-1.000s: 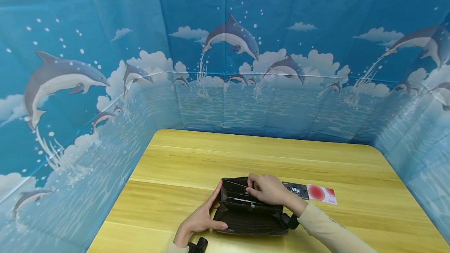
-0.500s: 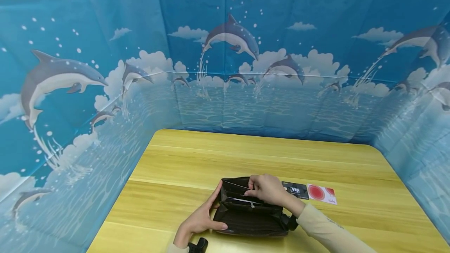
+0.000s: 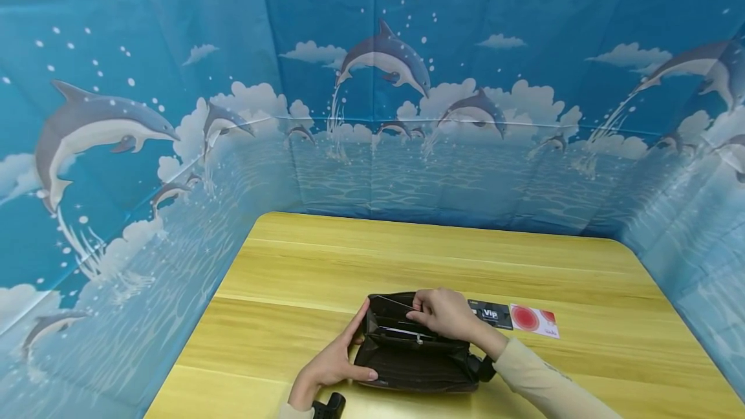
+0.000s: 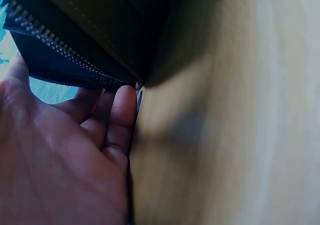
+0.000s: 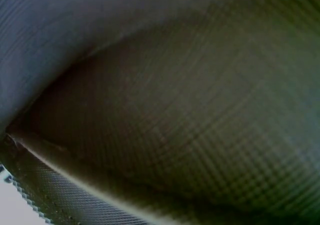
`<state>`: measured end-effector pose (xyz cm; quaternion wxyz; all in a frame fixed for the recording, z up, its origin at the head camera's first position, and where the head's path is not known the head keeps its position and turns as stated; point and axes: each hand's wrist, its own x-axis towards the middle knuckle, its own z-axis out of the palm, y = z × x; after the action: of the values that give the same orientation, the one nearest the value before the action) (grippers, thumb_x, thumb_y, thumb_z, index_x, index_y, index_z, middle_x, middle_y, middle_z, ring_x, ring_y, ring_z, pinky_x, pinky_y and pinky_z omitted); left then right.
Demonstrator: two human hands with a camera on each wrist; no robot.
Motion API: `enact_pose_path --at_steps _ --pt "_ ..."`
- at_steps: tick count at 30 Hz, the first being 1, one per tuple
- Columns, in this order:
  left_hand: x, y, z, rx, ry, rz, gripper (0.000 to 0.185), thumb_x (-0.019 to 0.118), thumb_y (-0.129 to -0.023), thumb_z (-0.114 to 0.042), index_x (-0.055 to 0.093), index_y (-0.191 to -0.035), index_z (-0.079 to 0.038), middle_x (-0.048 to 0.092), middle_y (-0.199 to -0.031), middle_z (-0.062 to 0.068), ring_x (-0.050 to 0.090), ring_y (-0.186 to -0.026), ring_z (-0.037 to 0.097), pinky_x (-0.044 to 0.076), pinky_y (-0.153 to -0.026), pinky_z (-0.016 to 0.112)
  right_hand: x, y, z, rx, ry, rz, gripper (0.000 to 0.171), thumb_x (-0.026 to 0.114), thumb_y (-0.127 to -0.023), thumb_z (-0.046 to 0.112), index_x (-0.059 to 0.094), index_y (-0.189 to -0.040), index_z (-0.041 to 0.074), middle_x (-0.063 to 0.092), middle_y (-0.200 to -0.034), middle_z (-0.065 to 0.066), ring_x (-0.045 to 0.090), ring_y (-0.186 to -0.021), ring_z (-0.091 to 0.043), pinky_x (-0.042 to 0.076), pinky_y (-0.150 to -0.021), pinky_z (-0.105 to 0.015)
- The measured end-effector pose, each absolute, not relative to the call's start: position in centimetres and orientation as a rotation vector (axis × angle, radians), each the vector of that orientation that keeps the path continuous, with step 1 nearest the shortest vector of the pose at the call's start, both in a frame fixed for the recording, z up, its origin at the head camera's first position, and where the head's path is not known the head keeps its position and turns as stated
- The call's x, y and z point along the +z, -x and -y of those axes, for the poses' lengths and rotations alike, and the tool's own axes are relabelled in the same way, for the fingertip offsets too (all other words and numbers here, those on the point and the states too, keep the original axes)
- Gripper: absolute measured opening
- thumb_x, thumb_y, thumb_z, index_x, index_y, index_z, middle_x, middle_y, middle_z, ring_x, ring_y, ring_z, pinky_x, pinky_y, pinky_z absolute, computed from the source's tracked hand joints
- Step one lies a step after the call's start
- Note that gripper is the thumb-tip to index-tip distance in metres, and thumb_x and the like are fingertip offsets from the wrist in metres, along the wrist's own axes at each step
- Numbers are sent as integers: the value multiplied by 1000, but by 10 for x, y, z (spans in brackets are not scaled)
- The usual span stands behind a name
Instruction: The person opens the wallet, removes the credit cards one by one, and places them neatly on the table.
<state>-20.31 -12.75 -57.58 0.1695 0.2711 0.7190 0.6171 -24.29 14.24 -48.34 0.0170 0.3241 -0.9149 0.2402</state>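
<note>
Your wallet (image 3: 407, 348) lies open on the near part of the wooden table (image 3: 442, 257), about the middle of its width, dark brown with its pockets facing up. Your left hand (image 3: 334, 361) grips the wallet's left end: the thumb runs up along the left edge and the fingers curl round the near left corner. In the left wrist view the fingertips (image 4: 122, 110) sit just under the zipped edge of the wallet (image 4: 90, 30), right where it meets the table (image 4: 225, 135).

Your right hand (image 3: 445, 314) rests over the far right part of the wallet with its fingers bent down into the upper pocket. It seems to be pinching the edge of a thin light slip there, though the view is too small to be sure. The right wrist view shows only a dark blurred surface, close up.

Just right of the wallet, flat on the table, lie a black card (image 3: 491, 314) and, touching its right side, a white card with a red circle (image 3: 534, 320).
</note>
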Motion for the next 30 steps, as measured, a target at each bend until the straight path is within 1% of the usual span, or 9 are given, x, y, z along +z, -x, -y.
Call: enact_pose_path --at_steps 9,15,24,30 --pt "-574 203 128 1733 -736 -2058 116 82 -75 -20 -3 -152 -36 19 -153 8 45 -114 27 43 -89 32 -485 244 -144 806 -1009 2848 17 63 -92 28 60 -78 20 40 -52 16 35 -42 0 28 -42 -21" --pt "-575 203 128 1721 -739 -2079 116 82 -76 -20 -3 -152 -36 15 -155 6 45 -114 26 42 -90 32 -484 244 -144 830 -981 2875 16 63 -92 29 59 -79 21 41 -51 16 36 -41 -1 28 -42 -22" --pt "-574 202 127 1737 -723 -2050 116 82 -75 -22 -3 -152 -37 15 -154 8 44 -114 28 43 -89 32 -486 243 -146 867 -976 2872 13 62 -93 28 60 -82 22 42 -52 16 35 -41 -2 27 -42 -21" --pt "-574 202 127 1780 -717 -1984 115 82 -76 -22 -2 -152 -38 23 -151 11 45 -115 29 46 -87 33 -486 241 -146 920 -965 2846 13 62 -94 27 59 -83 21 43 -53 16 38 -41 -2 31 -43 -22"
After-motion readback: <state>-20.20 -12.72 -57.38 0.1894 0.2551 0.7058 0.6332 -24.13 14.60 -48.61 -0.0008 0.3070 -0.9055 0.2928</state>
